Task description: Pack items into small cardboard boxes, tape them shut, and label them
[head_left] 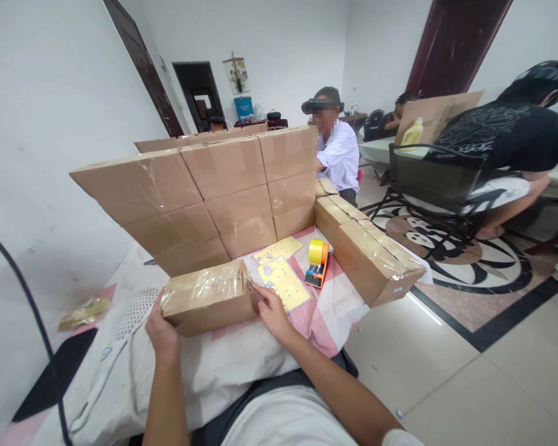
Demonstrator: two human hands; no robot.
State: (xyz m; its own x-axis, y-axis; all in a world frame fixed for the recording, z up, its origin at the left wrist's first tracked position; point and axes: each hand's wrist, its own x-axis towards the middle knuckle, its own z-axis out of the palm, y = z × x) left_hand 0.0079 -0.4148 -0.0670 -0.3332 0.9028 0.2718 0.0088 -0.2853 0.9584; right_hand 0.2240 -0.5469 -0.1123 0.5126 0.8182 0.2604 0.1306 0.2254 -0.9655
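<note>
A cardboard box (209,297) with shiny clear tape over its top sits low in front of me. My left hand (162,331) wraps round its left end. At the right end, my right hand (270,306) grips the box, its index finger stretched along the end edge. Just beyond lie yellow patterned sheets (286,282) on a pink and white cloth. An orange and black tape dispenser (319,269) carrying a roll of yellow tape (315,250) stands to their right.
Stacked taped boxes (235,186) form a wall behind. More boxes (376,254) line the table's right edge. A white perforated strainer (134,313) and a black flat item (56,371) lie at left. One person (338,152) sits across; another (506,130) is at right.
</note>
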